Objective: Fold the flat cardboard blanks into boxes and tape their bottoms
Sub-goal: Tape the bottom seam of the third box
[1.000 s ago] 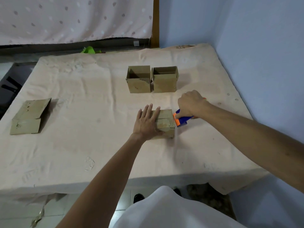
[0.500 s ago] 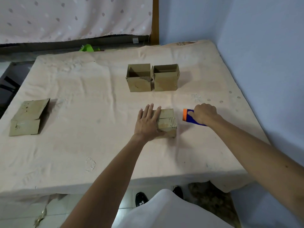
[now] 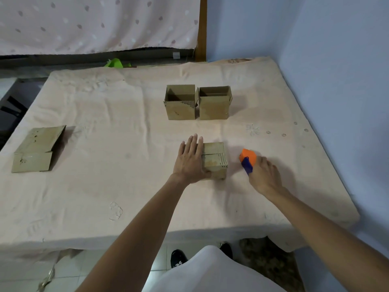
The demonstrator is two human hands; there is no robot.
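Left hand (image 3: 190,160) lies flat, fingers straight and together, pressing the left part of the small cardboard box (image 3: 216,159) at front centre of the cloth-covered table (image 3: 105,123). Right hand (image 3: 264,175) is just right of the box and apart from it, fingers wrapped on an orange-and-blue tape dispenser (image 3: 248,160). Two open-topped boxes (image 3: 181,108) (image 3: 213,107) stand side by side farther back. Flat cardboard blank (image 3: 35,150) lies far left, well apart. Green scrap (image 3: 114,63) sits beyond the far edge.

Orange-and-blue tape dispenser (image 3: 248,161), brown box (image 3: 215,160)
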